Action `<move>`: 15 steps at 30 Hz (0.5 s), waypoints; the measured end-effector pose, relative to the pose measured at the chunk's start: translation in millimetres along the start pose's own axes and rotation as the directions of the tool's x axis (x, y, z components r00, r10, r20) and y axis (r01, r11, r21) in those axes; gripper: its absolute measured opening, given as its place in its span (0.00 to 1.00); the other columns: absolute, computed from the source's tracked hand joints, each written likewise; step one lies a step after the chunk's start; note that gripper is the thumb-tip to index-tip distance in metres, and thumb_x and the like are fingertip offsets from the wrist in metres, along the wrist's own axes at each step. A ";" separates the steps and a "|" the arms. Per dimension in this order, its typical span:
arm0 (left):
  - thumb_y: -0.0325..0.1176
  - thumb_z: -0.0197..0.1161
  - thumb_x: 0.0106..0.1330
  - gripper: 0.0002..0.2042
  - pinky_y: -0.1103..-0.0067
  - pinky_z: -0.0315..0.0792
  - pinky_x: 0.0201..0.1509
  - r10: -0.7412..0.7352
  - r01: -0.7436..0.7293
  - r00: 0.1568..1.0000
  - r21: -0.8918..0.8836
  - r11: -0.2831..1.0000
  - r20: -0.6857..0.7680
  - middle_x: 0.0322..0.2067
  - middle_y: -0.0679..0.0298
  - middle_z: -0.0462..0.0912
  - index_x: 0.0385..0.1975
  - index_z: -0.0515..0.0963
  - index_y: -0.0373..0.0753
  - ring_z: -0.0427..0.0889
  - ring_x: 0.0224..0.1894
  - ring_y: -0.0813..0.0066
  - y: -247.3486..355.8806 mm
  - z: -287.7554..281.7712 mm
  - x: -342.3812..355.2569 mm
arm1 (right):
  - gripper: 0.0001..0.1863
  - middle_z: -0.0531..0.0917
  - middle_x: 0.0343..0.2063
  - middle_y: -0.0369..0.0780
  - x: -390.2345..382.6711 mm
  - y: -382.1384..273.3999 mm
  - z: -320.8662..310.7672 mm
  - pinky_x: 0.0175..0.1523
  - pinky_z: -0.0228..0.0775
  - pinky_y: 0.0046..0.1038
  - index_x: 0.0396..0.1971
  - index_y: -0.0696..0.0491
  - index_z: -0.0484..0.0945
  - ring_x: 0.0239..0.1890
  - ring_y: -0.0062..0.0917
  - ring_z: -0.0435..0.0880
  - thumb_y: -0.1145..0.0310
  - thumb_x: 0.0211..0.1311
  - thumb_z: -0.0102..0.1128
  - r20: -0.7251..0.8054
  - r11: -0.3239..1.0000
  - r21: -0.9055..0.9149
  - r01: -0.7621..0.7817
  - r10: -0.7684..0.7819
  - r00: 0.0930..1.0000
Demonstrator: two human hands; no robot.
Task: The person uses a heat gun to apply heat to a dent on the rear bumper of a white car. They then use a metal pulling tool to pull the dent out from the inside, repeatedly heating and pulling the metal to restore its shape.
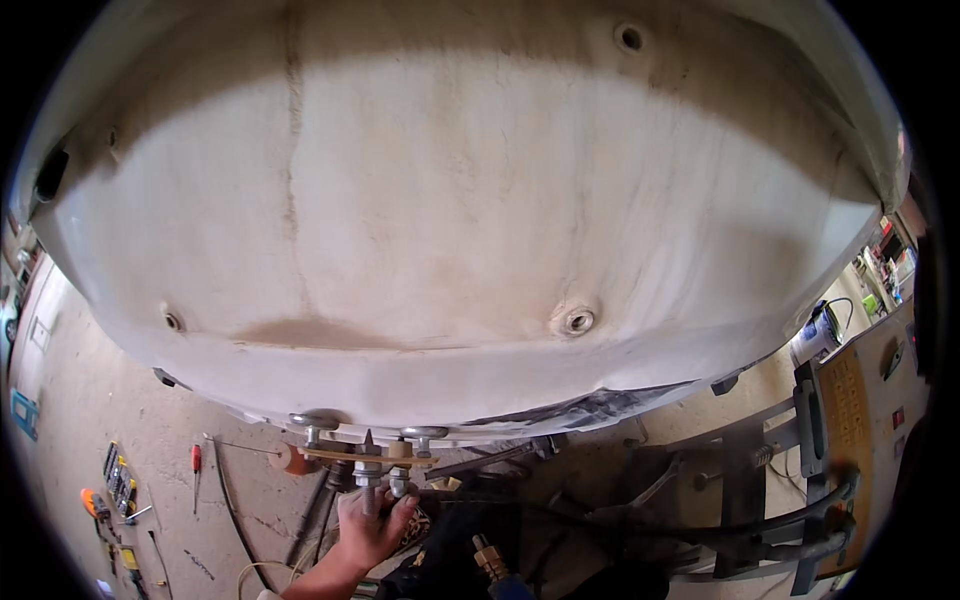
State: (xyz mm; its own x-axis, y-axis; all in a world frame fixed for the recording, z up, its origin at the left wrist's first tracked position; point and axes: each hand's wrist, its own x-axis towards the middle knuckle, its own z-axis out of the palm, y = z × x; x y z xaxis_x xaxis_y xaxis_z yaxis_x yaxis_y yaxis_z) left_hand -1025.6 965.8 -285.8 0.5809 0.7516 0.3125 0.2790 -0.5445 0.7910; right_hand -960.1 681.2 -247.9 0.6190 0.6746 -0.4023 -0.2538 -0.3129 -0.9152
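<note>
A large dirty white curved panel (450, 190) with round recessed holes fills most of the view. At its lower edge sits a metal fixture (365, 460): a flat plate with bolts, nuts, a pointed centre piece and two round washer-like pads against the panel. My left hand (372, 525) is wrapped round the lower bolts of this fixture, its forearm rising from the bottom edge. Below and right of it, a brass air fitting (487, 557) on a blue body points upward. My right hand is not in view.
Screwdrivers (196, 470), a bit set (121, 480) and other tools lie on the concrete floor (200, 410) at left. At right stand a metal frame (745, 480) with black hoses, a tan board (845, 410) and a white bucket (815, 330).
</note>
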 end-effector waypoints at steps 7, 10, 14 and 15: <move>0.29 0.61 0.57 0.06 0.76 0.68 0.24 -0.054 0.059 0.998 -0.112 0.992 0.044 0.17 0.60 0.75 0.28 0.74 0.32 0.75 0.20 0.75 -8.6 -16.8 -2.9 | 0.20 0.78 0.25 0.32 -5.0 -19.1 0.5 0.33 0.67 0.19 0.40 0.55 0.76 0.27 0.15 0.73 0.71 0.45 0.71 0.038 0.992 -0.028 0.120 -0.119 0.992; 0.27 0.52 0.61 0.06 0.80 0.62 0.23 -0.177 0.138 0.974 -0.254 0.957 -0.138 0.16 0.65 0.70 0.24 0.69 0.32 0.65 0.18 0.80 -7.5 -21.7 -13.8 | 0.20 0.78 0.25 0.32 -13.3 -5.5 -7.5 0.32 0.67 0.19 0.40 0.54 0.76 0.26 0.15 0.74 0.73 0.44 0.72 0.040 0.978 -0.131 0.165 -0.161 0.986; 0.30 0.41 0.65 0.10 0.79 0.56 0.22 -0.217 0.187 0.976 -0.581 0.792 0.018 0.19 0.65 0.64 0.22 0.63 0.34 0.59 0.19 0.80 7.0 -15.8 -44.0 | 0.19 0.78 0.25 0.35 -6.7 -14.6 -10.2 0.30 0.68 0.21 0.41 0.56 0.75 0.25 0.18 0.74 0.71 0.47 0.68 0.016 0.971 -0.080 0.226 -0.226 0.974; 0.30 0.40 0.65 0.10 0.79 0.56 0.23 -0.194 0.196 0.978 -0.660 0.725 0.077 0.20 0.65 0.64 0.22 0.63 0.33 0.59 0.20 0.80 17.6 -11.9 -48.2 | 0.19 0.78 0.25 0.36 -4.5 -18.3 -9.3 0.29 0.68 0.21 0.42 0.56 0.74 0.24 0.19 0.75 0.70 0.48 0.67 0.014 0.969 -0.062 0.240 -0.240 0.971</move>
State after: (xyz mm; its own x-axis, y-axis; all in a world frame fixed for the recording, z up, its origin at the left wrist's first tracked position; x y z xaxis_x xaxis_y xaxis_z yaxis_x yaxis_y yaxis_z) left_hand -1057.7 924.4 -280.6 0.5730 0.8119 0.1117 -0.1890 -0.0018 0.9820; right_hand -951.3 677.6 -229.2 0.6515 0.7390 -0.1714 -0.0514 -0.1825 -0.9819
